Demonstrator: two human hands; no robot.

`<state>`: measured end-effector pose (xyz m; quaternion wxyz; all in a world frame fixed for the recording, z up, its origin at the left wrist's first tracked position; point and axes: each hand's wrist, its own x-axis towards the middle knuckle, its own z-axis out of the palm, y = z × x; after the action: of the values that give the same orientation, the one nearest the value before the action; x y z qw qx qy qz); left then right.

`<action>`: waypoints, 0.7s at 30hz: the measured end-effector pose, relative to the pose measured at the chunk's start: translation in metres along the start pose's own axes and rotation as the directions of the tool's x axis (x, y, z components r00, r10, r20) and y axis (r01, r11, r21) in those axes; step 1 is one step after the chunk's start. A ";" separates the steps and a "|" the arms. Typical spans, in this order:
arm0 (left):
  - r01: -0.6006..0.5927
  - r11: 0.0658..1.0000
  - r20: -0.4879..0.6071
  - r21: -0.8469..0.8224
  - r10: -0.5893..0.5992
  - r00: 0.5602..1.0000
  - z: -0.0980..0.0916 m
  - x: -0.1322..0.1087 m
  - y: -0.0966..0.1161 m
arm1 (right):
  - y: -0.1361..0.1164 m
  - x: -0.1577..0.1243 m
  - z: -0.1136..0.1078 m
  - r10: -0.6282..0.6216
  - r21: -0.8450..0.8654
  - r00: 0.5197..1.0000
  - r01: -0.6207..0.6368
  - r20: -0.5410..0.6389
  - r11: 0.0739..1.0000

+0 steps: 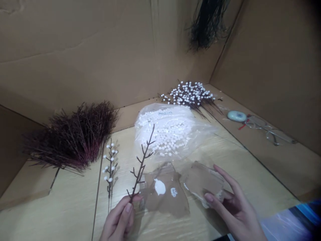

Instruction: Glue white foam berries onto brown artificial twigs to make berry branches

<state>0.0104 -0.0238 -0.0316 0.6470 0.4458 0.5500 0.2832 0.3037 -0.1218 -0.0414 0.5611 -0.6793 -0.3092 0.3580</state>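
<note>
Between the thumb and fingers of my left hand (121, 216) is the lower end of a bare brown artificial twig (141, 165), tilted up to the right. My right hand (234, 202) grips a torn piece of cardboard (204, 182) by its right side, thumb on top. Between the hands lies another cardboard piece (167, 201) bearing two white blobs, apparently glue (159, 186). Left of the held twig, a finished-looking twig with white berries (110, 164) lies on the table. Behind is a clear plastic bag of small white balls (165, 134).
A thick bundle of dark bare twigs (80, 137) lies at the left. White-berried twigs (190, 93) are piled at the back. Eyeglasses (268, 129) and a pale blue oval object (236, 116) rest at the right. Cardboard walls (100, 50) enclose the table; dark strands (208, 23) hang above.
</note>
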 end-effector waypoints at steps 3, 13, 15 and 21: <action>-0.041 0.997 -0.002 0.061 0.041 0.999 0.002 -0.001 0.004 | -0.003 -0.004 0.000 -0.018 -0.037 1.000 0.018 0.016 0.999; -0.102 0.987 0.117 0.126 0.087 0.989 -0.008 0.001 0.003 | -0.013 -0.009 0.006 -0.066 -0.180 0.994 0.081 0.090 0.980; -0.100 0.988 0.124 0.117 0.086 0.989 -0.008 0.000 0.003 | -0.012 -0.009 0.008 -0.070 -0.205 0.992 0.091 0.107 0.974; -0.081 0.992 0.129 0.094 0.069 0.989 -0.007 0.000 0.003 | -0.003 -0.005 0.011 -0.226 -0.478 0.956 0.288 0.185 0.830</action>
<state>0.0041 -0.0205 -0.0290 0.6463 0.5147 0.5043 0.2510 0.2911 -0.1195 -0.0389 0.3894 -0.7304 -0.5131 0.2272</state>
